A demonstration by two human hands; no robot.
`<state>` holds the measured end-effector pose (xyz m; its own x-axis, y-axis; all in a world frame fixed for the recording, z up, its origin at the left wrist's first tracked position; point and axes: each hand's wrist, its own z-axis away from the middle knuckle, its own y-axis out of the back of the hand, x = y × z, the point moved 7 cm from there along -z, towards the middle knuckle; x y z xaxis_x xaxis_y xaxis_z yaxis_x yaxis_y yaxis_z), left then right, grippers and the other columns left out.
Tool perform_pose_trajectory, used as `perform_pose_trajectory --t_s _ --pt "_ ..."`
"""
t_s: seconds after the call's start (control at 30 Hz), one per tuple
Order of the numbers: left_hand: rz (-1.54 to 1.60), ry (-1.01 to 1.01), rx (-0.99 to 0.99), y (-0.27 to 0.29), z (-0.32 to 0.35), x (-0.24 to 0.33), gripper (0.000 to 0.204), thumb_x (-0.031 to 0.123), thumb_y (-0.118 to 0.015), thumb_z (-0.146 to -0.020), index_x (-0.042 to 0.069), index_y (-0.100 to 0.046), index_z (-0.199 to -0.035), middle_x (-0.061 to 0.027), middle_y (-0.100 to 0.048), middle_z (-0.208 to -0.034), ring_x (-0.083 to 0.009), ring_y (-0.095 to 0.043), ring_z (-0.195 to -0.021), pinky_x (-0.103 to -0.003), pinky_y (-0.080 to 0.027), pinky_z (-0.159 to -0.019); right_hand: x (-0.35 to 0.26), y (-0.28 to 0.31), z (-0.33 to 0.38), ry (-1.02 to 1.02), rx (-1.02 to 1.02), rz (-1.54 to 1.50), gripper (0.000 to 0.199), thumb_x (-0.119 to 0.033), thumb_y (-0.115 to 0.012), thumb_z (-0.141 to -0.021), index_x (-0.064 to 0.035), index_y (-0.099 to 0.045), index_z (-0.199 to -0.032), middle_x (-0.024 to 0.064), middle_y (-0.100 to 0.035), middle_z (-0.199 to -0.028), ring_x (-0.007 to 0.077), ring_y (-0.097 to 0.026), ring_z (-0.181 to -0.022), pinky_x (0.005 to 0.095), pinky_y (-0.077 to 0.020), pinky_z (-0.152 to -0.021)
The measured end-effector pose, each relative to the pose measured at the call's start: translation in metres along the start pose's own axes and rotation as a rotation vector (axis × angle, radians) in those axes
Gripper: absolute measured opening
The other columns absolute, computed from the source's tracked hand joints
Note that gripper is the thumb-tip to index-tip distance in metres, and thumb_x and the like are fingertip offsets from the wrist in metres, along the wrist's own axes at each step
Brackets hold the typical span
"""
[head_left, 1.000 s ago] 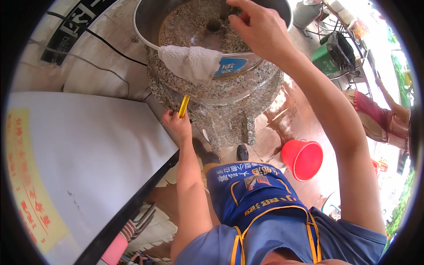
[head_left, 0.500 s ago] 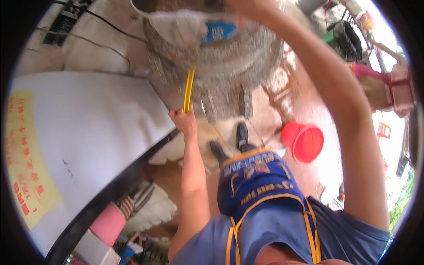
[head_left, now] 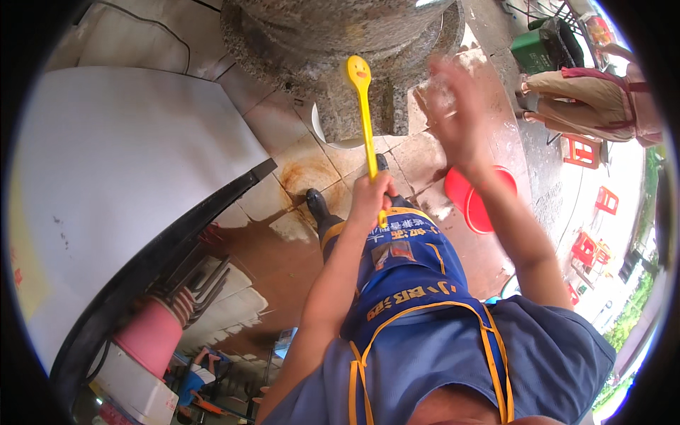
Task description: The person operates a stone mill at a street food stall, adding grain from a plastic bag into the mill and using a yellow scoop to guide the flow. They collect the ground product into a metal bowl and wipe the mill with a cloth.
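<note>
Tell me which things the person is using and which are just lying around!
Probably for the job:
- yellow long-handled tool, in the left hand
- maybe the stone stand, behind the tool's head

Seemingly just around:
- red bucket
- green bin
- pink tub

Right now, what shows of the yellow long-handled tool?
The yellow tool is slim, plastic-looking, with a rounded head bearing a small cartoon face. The left hand grips its handle near the lower end, a tip showing below the grip. Its head points forward, overlapping the stone base in view.
</note>
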<state>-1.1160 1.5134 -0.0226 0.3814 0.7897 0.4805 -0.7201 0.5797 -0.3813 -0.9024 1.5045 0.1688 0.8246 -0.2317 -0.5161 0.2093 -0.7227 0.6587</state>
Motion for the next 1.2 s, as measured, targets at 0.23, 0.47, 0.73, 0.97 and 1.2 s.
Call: perform_pose_trajectory --t_s 0.23,0.47,0.73,0.97,1.2 --pt "-0.062 -0.17 -0.309 -0.013 0.008 0.01 0.019 0.015 -0.052 -0.1 0.003 -0.057 -0.113 -0.0054 -0.062 -0.085 -0.0119 -0.058 -0.062 -0.026 -0.045 -0.051 -0.027 -0.104 0.163 -0.925 -0.562 -0.53 0.072 -0.003 -0.059 -0.095 -0.0074 -0.024 -0.157 0.003 -0.056 -0.081 0.0097 -0.055 -0.067 0.0248 -0.0466 -0.057" --pt "-0.346 -0.026 -0.586 0.08 0.027 0.012 0.034 0.02 -0.058 -0.098 0.005 -0.056 -0.129 -0.0051 -0.062 -0.111 -0.0143 -0.063 -0.101 -0.029 -0.055 -0.079 -0.042 -0.157 0.183 -1.233 -0.436 -0.457 0.063 -0.001 -0.047 -0.09 -0.0028 -0.033 -0.151 0.0203 -0.063 -0.101 0.0305 -0.066 -0.086 0.0393 -0.0536 -0.076" --pt "-0.264 0.077 0.188 0.375 0.057 -0.121 0.026 0.024 -0.062 -0.097 0.005 -0.063 -0.116 -0.0022 -0.063 -0.104 -0.0096 -0.061 -0.089 -0.025 -0.054 -0.068 -0.011 -0.156 0.195 -0.59 -0.265 0.229 0.056 -0.006 -0.057 -0.094 -0.0114 -0.042 -0.148 0.0261 -0.064 -0.099 0.0418 -0.064 -0.09 0.0475 -0.05 -0.076" --pt "-0.303 0.438 0.645 0.529 0.18 -0.256 0.009 0.015 -0.058 -0.094 0.007 -0.063 -0.094 0.0007 -0.053 -0.068 -0.0115 -0.052 -0.056 -0.026 -0.046 -0.049 0.001 -0.15 0.214 -0.696 -0.244 0.11 0.049 -0.007 -0.06 -0.094 -0.0077 -0.051 -0.142 0.0283 -0.066 -0.105 0.0407 -0.066 -0.094 0.043 -0.0508 -0.081" --pt "-0.316 0.441 0.561 0.49 0.17 -0.271 0.013 0.019 -0.061 -0.094 0.008 -0.065 -0.1 -0.0014 -0.059 -0.074 -0.0134 -0.059 -0.063 -0.028 -0.052 -0.056 0.008 -0.15 0.223 -0.608 -0.206 0.076 0.049 -0.004 -0.062 -0.092 -0.0059 -0.052 -0.14 0.0261 -0.067 -0.103 0.0399 -0.067 -0.091 0.0438 -0.0512 -0.08"
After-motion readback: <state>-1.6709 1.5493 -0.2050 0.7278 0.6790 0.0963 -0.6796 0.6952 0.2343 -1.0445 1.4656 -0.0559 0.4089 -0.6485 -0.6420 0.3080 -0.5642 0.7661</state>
